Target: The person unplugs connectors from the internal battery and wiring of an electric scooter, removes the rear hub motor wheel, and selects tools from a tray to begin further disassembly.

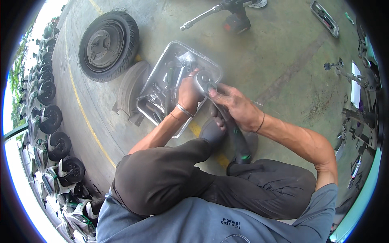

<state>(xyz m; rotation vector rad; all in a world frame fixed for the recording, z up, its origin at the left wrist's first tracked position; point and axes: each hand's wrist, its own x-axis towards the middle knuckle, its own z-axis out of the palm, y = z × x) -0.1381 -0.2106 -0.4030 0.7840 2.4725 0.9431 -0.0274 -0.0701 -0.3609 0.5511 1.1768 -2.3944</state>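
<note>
A ratchet wrench (236, 139) is held in front of me, its round metal head up and its dark handle slanting down toward my feet. My left hand (189, 95), with a metal bangle at the wrist, is closed at the left side of the ratchet head; whether it also grips a socket underneath is hidden. My right hand (239, 107) pinches the neck just below the head, thumb on top and fingers curled beneath. Behind my left hand lies a metal tray (220, 72) of tools, with wrenches (155, 96) and other metal pieces inside.
A wheel with a tyre (131, 36) lies at the far left, beside a curved grey fender-like part (126, 91). A cordless power tool (237, 22) with a long socket rests at the far side. A small tray (333, 27) is far right. Parked scooters (50, 119) line the left.
</note>
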